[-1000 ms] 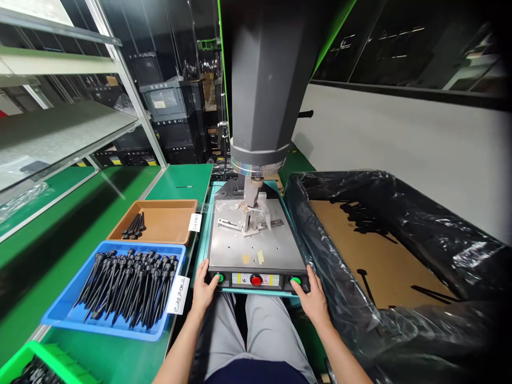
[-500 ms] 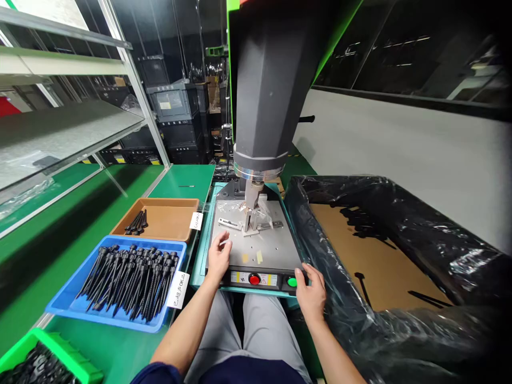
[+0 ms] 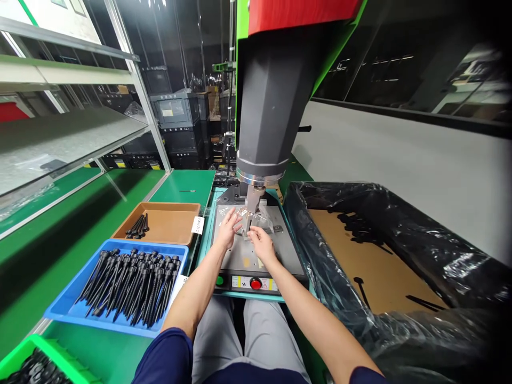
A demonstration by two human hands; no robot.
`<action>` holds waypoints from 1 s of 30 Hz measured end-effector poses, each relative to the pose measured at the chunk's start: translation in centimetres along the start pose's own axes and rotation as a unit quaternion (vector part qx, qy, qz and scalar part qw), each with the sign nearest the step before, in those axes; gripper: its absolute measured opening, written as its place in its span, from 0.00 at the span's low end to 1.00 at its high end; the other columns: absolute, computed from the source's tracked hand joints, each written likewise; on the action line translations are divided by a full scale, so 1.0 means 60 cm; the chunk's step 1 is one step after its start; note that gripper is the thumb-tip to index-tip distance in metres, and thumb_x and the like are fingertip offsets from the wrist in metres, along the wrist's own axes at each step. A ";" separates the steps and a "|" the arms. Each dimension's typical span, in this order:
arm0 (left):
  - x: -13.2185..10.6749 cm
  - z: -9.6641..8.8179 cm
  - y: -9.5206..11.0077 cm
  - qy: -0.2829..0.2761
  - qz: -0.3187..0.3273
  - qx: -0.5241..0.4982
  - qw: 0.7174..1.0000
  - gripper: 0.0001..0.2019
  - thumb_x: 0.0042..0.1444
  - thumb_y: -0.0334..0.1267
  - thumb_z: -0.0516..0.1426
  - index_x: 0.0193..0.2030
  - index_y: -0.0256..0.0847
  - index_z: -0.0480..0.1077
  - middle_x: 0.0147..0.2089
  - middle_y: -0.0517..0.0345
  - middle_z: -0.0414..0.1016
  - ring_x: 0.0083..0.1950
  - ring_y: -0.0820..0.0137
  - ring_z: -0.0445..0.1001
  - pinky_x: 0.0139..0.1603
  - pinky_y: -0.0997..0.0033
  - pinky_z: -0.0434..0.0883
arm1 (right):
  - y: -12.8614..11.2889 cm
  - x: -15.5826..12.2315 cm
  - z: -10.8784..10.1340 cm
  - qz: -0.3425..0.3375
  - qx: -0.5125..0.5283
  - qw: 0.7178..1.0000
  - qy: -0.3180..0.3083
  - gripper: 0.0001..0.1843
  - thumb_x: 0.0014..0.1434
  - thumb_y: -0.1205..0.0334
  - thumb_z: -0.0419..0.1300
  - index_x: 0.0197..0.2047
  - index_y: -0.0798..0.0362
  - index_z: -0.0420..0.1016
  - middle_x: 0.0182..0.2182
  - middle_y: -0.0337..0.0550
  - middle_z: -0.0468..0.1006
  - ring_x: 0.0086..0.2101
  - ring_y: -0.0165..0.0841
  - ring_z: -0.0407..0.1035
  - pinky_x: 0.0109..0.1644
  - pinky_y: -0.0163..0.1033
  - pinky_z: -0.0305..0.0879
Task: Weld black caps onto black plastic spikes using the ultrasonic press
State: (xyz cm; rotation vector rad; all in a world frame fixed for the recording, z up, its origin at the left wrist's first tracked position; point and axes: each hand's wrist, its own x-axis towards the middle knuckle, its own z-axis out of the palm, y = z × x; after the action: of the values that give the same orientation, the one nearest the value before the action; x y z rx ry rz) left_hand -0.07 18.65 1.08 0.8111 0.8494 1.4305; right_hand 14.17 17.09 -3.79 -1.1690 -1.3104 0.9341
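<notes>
Both hands are at the metal fixture point(image 3: 247, 230) on the grey machine plate point(image 3: 240, 261), under the tool head point(image 3: 253, 198). My left hand point(image 3: 228, 230) is left of the fixture, fingers stretched out and apart, with nothing seen in it. My right hand point(image 3: 263, 246) is just right of the fixture, thumb and forefinger pinched against its front. Whatever lies between those fingertips is too small to make out. Clear plastic film point(image 3: 262, 217) hangs around the tool tip. A red button point(image 3: 255, 284) and a green button point(image 3: 220, 280) sit on the plate's front edge.
To the left are a blue tray point(image 3: 60, 305) of black tie-like parts, a brown tray point(image 3: 176, 221) with several more, and a green bin point(image 3: 60, 354). A carton lined with black plastic point(image 3: 340, 282) stands right, black parts inside. The machine column point(image 3: 268, 106) rises overhead.
My right hand has left the right-hand green button and moved up and left to the fixture. My left hand has moved forward and slightly right, beside the fixture. The view has shifted slightly.
</notes>
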 end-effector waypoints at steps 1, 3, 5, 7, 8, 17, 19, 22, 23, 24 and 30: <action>0.004 0.000 0.001 0.008 -0.008 -0.009 1.000 0.26 0.55 0.48 0.61 0.60 0.45 0.66 0.61 0.46 0.68 0.54 0.65 0.73 0.47 0.70 0.71 | 0.000 0.012 0.004 -0.001 0.002 1.000 0.014 0.21 0.55 0.48 0.57 0.45 0.54 0.75 0.32 0.47 0.81 0.33 0.39 0.75 0.38 0.45 0.72; 0.009 0.000 0.001 0.027 -0.022 -0.012 0.999 0.24 0.54 0.47 0.62 0.56 0.42 0.69 0.56 0.46 0.71 0.47 0.68 0.75 0.43 0.72 0.72 | 0.000 0.033 0.008 -0.006 -0.002 0.999 0.042 0.20 0.54 0.48 0.57 0.44 0.54 0.74 0.29 0.46 0.79 0.30 0.38 0.74 0.35 0.43 0.71; 0.012 -0.002 0.003 0.041 -0.027 -0.004 0.999 0.23 0.52 0.45 0.63 0.54 0.40 0.71 0.51 0.47 0.73 0.41 0.71 0.76 0.39 0.74 0.72 | -0.001 0.048 0.005 -0.012 -0.009 0.998 0.063 0.20 0.55 0.47 0.57 0.43 0.54 0.74 0.28 0.45 0.78 0.28 0.37 0.73 0.33 0.42 0.70; 0.014 -0.003 0.005 0.041 -0.026 -0.002 0.999 0.22 0.52 0.44 0.64 0.53 0.39 0.71 0.50 0.47 0.74 0.38 0.73 0.75 0.37 0.74 0.72 | -0.003 0.057 0.000 -0.019 -0.018 0.996 0.083 0.21 0.56 0.47 0.56 0.44 0.55 0.73 0.27 0.44 0.77 0.26 0.36 0.72 0.33 0.42 0.69; 0.015 -0.003 0.006 0.038 -0.024 -0.006 0.999 0.22 0.52 0.44 0.64 0.52 0.39 0.71 0.50 0.47 0.74 0.39 0.73 0.75 0.37 0.75 0.72 | -0.004 0.060 -0.003 -0.022 -0.025 0.995 0.093 0.21 0.57 0.47 0.56 0.44 0.55 0.72 0.27 0.44 0.77 0.26 0.35 0.71 0.33 0.41 0.69; 0.018 0.019 0.025 0.022 -0.003 -0.039 0.999 0.20 0.50 0.41 0.65 0.49 0.38 0.73 0.56 0.45 0.73 0.46 0.68 0.76 0.42 0.73 0.72 | -0.032 0.085 -0.025 -0.106 -0.125 0.974 0.159 0.24 0.56 0.49 0.55 0.52 0.54 0.73 0.46 0.54 0.73 0.41 0.40 0.70 0.44 0.45 0.69; 0.017 0.022 0.031 0.017 -0.002 -0.044 0.999 0.19 0.51 0.41 0.65 0.49 0.38 0.74 0.56 0.45 0.73 0.47 0.67 0.76 0.42 0.72 0.72 | -0.037 0.098 -0.024 -0.140 -0.143 0.972 0.126 0.23 0.56 0.48 0.56 0.49 0.53 0.75 0.50 0.55 0.72 0.48 0.43 0.68 0.47 0.46 0.69; 0.017 0.024 0.037 0.013 -0.001 -0.042 0.999 0.18 0.51 0.40 0.64 0.49 0.38 0.74 0.56 0.45 0.73 0.47 0.67 0.76 0.44 0.71 0.72 | -0.043 0.117 -0.019 -0.145 -0.168 0.972 0.072 0.22 0.54 0.48 0.57 0.45 0.53 0.78 0.50 0.56 0.73 0.53 0.46 0.66 0.51 0.49 0.67; 0.017 0.024 0.039 0.013 0.000 -0.042 0.999 0.18 0.52 0.40 0.64 0.49 0.38 0.74 0.56 0.45 0.74 0.47 0.67 0.76 0.44 0.70 0.72 | -0.046 0.123 -0.017 -0.138 -0.176 0.973 0.064 0.22 0.54 0.48 0.57 0.44 0.54 0.78 0.49 0.55 0.74 0.52 0.46 0.66 0.52 0.50 0.66; 0.017 0.025 0.040 0.012 0.000 -0.043 0.999 0.18 0.52 0.39 0.64 0.49 0.38 0.74 0.55 0.45 0.74 0.46 0.67 0.77 0.44 0.70 0.72 | -0.050 0.128 -0.016 -0.132 -0.181 0.973 0.059 0.21 0.54 0.48 0.57 0.43 0.54 0.78 0.48 0.55 0.75 0.51 0.46 0.67 0.52 0.50 0.66; 0.015 0.025 0.047 0.028 0.007 -0.056 0.998 0.17 0.51 0.39 0.65 0.48 0.37 0.74 0.51 0.47 0.76 0.44 0.68 0.77 0.43 0.70 0.71 | -0.080 0.123 -0.018 -0.178 -0.194 0.963 0.056 0.18 0.58 0.51 0.54 0.44 0.53 0.76 0.47 0.53 0.76 0.51 0.45 0.67 0.57 0.52 0.62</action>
State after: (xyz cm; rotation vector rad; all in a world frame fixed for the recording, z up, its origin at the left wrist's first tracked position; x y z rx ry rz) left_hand -0.15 19.59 4.29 0.6960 0.7996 1.5056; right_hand 15.28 23.20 2.57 -1.2028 -1.5898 0.3510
